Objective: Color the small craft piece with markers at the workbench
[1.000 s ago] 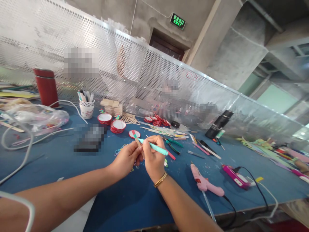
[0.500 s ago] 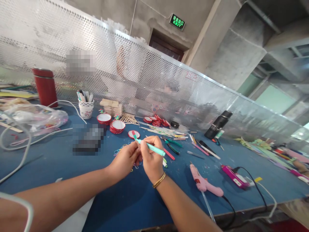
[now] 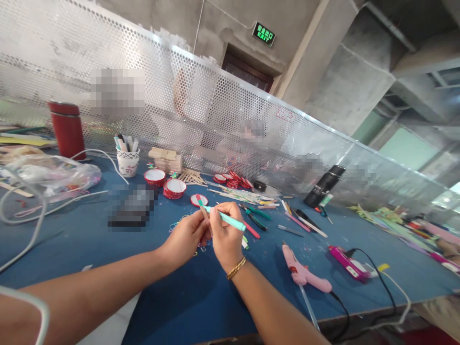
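My left hand (image 3: pixel 185 239) is closed, its thumb and fingers pinching a thin wooden craft stick (image 3: pixel 204 212). The upper end of the stick is coloured red, with a green band below the red. Between the fingers of my right hand (image 3: pixel 226 235) is a mint-green marker (image 3: pixel 232 221), held like a pen with its tip against or close to the stick. Just beyond the stick's end lies a round white disc with a red rim (image 3: pixel 194 201). Several coloured paper clips (image 3: pixel 174 225) are scattered beside and partly behind my left hand.
Stacked red-rimmed discs (image 3: pixel 175 188) and a cup of markers (image 3: pixel 127 162) stand toward the back. On the right lie a pink glue gun (image 3: pixel 304 273), green-handled pliers (image 3: pixel 255 218) and a magenta device (image 3: pixel 349 263) with a cable. A black bottle (image 3: pixel 325 186) stands by the perforated screen (image 3: pixel 215 96).
Both hands have stayed almost in place. A little more of the stick's bare wood and green band now shows beside the marker tip.
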`<action>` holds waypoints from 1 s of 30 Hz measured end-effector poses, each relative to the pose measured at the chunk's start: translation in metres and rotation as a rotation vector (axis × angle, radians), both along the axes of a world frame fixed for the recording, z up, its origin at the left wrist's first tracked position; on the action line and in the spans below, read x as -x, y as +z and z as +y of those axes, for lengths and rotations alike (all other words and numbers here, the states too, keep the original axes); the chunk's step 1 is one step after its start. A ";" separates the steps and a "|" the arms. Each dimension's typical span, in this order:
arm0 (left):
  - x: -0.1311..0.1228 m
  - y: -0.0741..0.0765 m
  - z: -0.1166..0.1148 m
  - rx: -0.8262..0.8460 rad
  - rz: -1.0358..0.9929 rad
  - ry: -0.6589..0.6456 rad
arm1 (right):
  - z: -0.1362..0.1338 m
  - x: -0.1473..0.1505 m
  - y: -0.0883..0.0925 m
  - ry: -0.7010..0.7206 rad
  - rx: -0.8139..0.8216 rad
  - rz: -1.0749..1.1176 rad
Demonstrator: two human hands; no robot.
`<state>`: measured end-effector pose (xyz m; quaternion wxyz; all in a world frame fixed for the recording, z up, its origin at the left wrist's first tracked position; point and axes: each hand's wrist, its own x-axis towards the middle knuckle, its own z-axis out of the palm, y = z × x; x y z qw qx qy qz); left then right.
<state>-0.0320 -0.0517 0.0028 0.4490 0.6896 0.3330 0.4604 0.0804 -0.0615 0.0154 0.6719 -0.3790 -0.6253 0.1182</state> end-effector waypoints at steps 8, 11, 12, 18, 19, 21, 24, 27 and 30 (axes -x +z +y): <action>-0.001 0.000 0.001 0.018 -0.017 -0.014 | 0.000 -0.001 0.000 -0.025 -0.006 0.014; 0.000 -0.001 0.001 0.008 -0.018 -0.013 | -0.002 0.000 0.001 -0.001 -0.003 0.005; 0.000 -0.001 0.001 0.005 -0.015 -0.014 | -0.002 0.000 0.001 0.004 -0.001 0.002; 0.001 -0.003 0.002 -0.004 0.014 -0.001 | 0.000 0.000 0.000 0.000 0.013 0.007; 0.001 -0.002 0.002 0.000 0.015 0.000 | 0.001 0.000 0.000 -0.010 0.013 0.015; 0.000 -0.002 0.001 0.006 0.009 -0.001 | 0.001 0.000 0.000 -0.025 0.015 0.030; 0.000 0.000 0.000 0.010 -0.003 -0.003 | 0.000 0.000 -0.001 -0.006 0.018 0.032; 0.000 0.001 0.000 0.004 -0.006 0.000 | -0.001 0.001 -0.001 0.020 0.012 0.011; 0.000 -0.001 0.000 0.005 0.002 -0.004 | 0.000 0.001 -0.001 0.018 0.011 0.005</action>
